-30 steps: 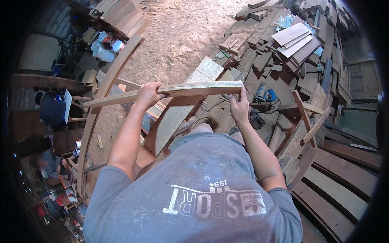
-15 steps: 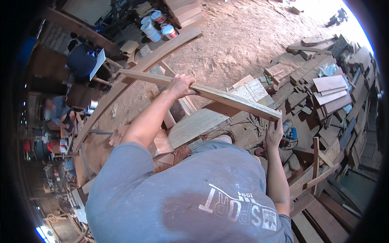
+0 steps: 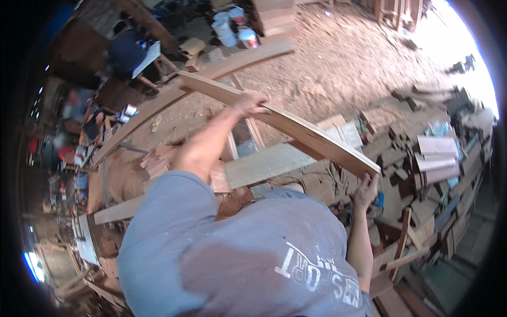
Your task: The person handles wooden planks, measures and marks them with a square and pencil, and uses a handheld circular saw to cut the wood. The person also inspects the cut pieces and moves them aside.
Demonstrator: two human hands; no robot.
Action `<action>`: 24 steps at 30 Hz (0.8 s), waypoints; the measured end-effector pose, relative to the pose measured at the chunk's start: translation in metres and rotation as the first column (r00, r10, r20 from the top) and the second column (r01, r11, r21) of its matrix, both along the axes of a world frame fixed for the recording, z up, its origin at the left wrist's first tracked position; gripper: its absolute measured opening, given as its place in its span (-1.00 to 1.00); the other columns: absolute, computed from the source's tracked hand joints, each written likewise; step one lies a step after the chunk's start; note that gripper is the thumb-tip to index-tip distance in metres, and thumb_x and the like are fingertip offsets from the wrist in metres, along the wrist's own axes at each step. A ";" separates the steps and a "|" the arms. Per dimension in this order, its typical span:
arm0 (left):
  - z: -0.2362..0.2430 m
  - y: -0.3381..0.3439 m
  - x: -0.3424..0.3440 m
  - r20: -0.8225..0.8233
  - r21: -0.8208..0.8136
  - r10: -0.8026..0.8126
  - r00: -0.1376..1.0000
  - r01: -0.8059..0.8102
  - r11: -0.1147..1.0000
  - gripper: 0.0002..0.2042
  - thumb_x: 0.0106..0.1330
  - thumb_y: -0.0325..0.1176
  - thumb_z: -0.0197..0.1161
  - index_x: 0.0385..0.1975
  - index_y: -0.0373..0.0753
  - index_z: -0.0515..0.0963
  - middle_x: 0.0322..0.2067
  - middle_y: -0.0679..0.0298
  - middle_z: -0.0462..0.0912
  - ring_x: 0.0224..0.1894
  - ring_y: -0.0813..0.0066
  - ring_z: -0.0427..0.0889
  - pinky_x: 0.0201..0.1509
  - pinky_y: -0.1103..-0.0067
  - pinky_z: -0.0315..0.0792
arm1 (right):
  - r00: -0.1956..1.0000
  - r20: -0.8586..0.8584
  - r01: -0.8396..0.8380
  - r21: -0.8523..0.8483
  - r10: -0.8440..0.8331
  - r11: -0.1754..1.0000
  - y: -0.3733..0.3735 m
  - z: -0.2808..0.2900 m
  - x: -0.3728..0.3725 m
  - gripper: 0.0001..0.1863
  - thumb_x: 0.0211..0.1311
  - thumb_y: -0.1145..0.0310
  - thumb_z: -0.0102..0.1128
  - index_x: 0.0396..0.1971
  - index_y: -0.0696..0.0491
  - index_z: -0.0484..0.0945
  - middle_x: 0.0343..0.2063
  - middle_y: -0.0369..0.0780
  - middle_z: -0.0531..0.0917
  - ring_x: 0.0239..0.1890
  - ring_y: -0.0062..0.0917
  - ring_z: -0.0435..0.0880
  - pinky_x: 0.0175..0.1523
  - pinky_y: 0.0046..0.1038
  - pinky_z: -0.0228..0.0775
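Observation:
A long wooden board (image 3: 303,131) is held up in front of me, slanting from the far left down to the near right. My left hand (image 3: 251,103) grips it from above around its upper edge, left of its middle. At the near right end my right hand (image 3: 366,190) holds the board's tip from below, fingers closed against it. The board's far end overlaps a long wooden beam (image 3: 153,108) in view; whether they touch I cannot tell. Below the held board lies a wide, greyish plank (image 3: 266,165).
Heaps of offcuts and planks (image 3: 438,150) fill the right side. White buckets (image 3: 226,34) stand at the back beside stacked timber (image 3: 272,18). People sit at the left, one near a white panel (image 3: 147,59). Sawdust-covered ground (image 3: 338,68) stretches ahead. A blue tool (image 3: 379,199) lies beyond my right hand.
The view has shifted. The board has tilted more steeply, its wide face showing more toward me. Both hands keep their hold on it.

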State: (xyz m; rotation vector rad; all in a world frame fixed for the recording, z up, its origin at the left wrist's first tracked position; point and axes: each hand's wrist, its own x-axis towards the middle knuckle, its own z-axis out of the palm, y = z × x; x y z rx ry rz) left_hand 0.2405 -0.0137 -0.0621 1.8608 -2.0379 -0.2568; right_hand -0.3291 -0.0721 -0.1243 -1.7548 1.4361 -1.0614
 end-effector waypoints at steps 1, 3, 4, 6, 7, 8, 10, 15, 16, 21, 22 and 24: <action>0.011 -0.013 -0.012 0.008 0.023 -0.030 1.000 0.030 0.999 -0.49 0.28 0.19 0.48 -0.07 -0.15 0.73 -0.14 0.11 0.79 -0.02 -0.02 0.76 0.10 0.14 0.56 | 1.000 -0.018 0.023 -0.042 -0.023 0.999 -0.010 -0.007 -0.013 -0.60 0.68 0.25 0.15 0.25 0.25 0.55 0.04 0.06 0.73 0.06 -0.24 0.71 0.19 -0.27 0.52; 0.026 -0.023 -0.038 0.014 0.132 -0.022 1.000 0.020 0.991 -0.50 0.31 0.14 0.49 -0.06 -0.21 0.73 -0.12 0.03 0.80 -0.01 -0.03 0.77 0.09 0.15 0.59 | 0.996 0.028 0.088 -0.073 -0.086 0.993 -0.020 -0.010 -0.028 -0.47 0.69 0.15 0.17 0.32 0.32 0.51 0.09 -0.02 0.72 0.14 -0.33 0.66 0.28 -0.33 0.47; 0.029 -0.024 -0.046 0.010 0.211 0.010 1.000 -0.012 0.977 -0.46 0.31 0.19 0.47 -0.04 -0.20 0.74 -0.12 0.02 0.81 0.00 -0.04 0.78 0.08 0.16 0.60 | 0.989 0.124 0.076 0.060 -0.083 0.995 -0.021 -0.006 -0.034 -0.47 0.71 0.15 0.16 0.31 0.33 0.52 0.04 -0.11 0.74 0.08 -0.44 0.66 0.21 -0.40 0.50; 0.043 -0.033 -0.072 0.062 0.298 0.035 0.997 -0.052 0.953 -0.42 0.30 0.24 0.45 -0.04 -0.21 0.74 -0.16 0.00 0.82 -0.02 -0.06 0.79 0.09 0.14 0.60 | 0.980 0.195 0.009 0.105 -0.029 0.994 -0.034 -0.011 -0.063 -0.53 0.71 0.14 0.17 0.24 0.28 0.57 -0.03 -0.20 0.73 0.01 -0.55 0.63 0.14 -0.48 0.49; 0.039 -0.034 -0.077 0.026 0.299 0.050 0.998 -0.055 0.953 -0.41 0.28 0.24 0.46 -0.03 -0.21 0.74 -0.16 -0.01 0.82 -0.01 -0.06 0.79 0.09 0.14 0.60 | 0.973 0.230 -0.029 0.130 -0.001 0.991 -0.043 -0.011 -0.070 -0.55 0.71 0.13 0.17 0.21 0.26 0.60 -0.06 -0.24 0.73 -0.02 -0.61 0.62 0.11 -0.52 0.48; 0.032 -0.033 -0.079 -0.010 0.305 0.063 0.998 -0.057 0.951 -0.41 0.26 0.25 0.47 -0.03 -0.21 0.74 -0.16 -0.02 0.83 0.00 -0.05 0.79 0.10 0.14 0.60 | 0.970 0.241 -0.069 0.190 0.022 0.979 -0.050 -0.007 -0.070 -0.58 0.71 0.14 0.16 0.17 0.23 0.61 -0.10 -0.28 0.72 -0.06 -0.65 0.60 0.07 -0.55 0.47; 0.022 -0.027 -0.086 -0.054 0.370 0.104 0.993 -0.077 0.926 -0.40 0.25 0.24 0.48 -0.01 -0.21 0.75 -0.14 -0.04 0.83 0.02 -0.06 0.79 0.11 0.14 0.60 | 0.965 0.257 -0.134 0.314 0.052 0.940 -0.059 0.004 -0.078 -0.64 0.72 0.15 0.15 0.08 0.18 0.64 -0.16 -0.35 0.70 -0.14 -0.72 0.56 0.00 -0.60 0.44; 0.005 -0.045 -0.123 -0.118 0.472 0.088 0.989 -0.022 0.881 -0.39 0.27 0.23 0.45 0.03 -0.22 0.77 -0.09 -0.09 0.83 0.05 -0.08 0.79 0.17 0.16 0.60 | 0.957 0.291 -0.141 0.468 -0.001 0.873 -0.090 -0.015 -0.120 -0.66 0.72 0.16 0.09 0.09 0.13 0.66 -0.14 -0.37 0.73 -0.16 -0.66 0.67 -0.05 -0.51 0.51; -0.005 -0.043 -0.121 -0.132 0.522 0.149 0.980 -0.059 0.851 -0.36 0.24 0.29 0.45 -0.01 -0.21 0.79 -0.08 -0.08 0.83 0.06 -0.03 0.79 0.18 0.17 0.61 | 0.955 0.296 -0.175 0.481 0.028 0.859 -0.097 -0.017 -0.121 -0.64 0.72 0.15 0.10 0.14 0.13 0.66 -0.11 -0.35 0.75 -0.13 -0.63 0.70 -0.03 -0.47 0.55; 0.000 -0.050 -0.151 -0.148 0.679 0.315 0.937 -0.135 0.721 -0.25 0.21 0.44 0.41 -0.13 -0.30 0.79 -0.10 -0.12 0.82 0.01 0.07 0.80 0.14 0.21 0.59 | 0.986 0.161 -0.122 0.543 0.039 0.831 -0.111 -0.022 -0.132 -0.59 0.71 0.11 0.10 0.12 0.16 0.68 -0.18 -0.33 0.78 -0.26 -0.65 0.71 -0.18 -0.47 0.54; -0.005 -0.056 -0.157 -0.135 0.631 0.295 0.946 -0.148 0.762 -0.23 0.20 0.45 0.42 -0.13 -0.31 0.78 -0.12 -0.13 0.82 0.00 0.07 0.80 0.12 0.23 0.59 | 0.994 0.105 -0.084 0.514 0.034 0.854 -0.117 -0.026 -0.139 -0.61 0.70 0.12 0.10 0.09 0.15 0.69 -0.22 -0.34 0.76 -0.32 -0.66 0.66 -0.24 -0.48 0.49; -0.019 -0.053 -0.156 -0.101 0.575 0.301 0.948 -0.191 0.796 -0.21 0.17 0.48 0.43 -0.16 -0.31 0.75 -0.14 -0.12 0.80 -0.01 0.06 0.79 0.09 0.25 0.58 | 0.997 0.077 -0.046 0.574 0.002 0.818 -0.117 -0.021 -0.125 -0.65 0.68 0.13 0.14 -0.10 0.13 0.72 -0.41 -0.38 0.65 -0.45 -0.66 0.54 -0.33 -0.47 0.38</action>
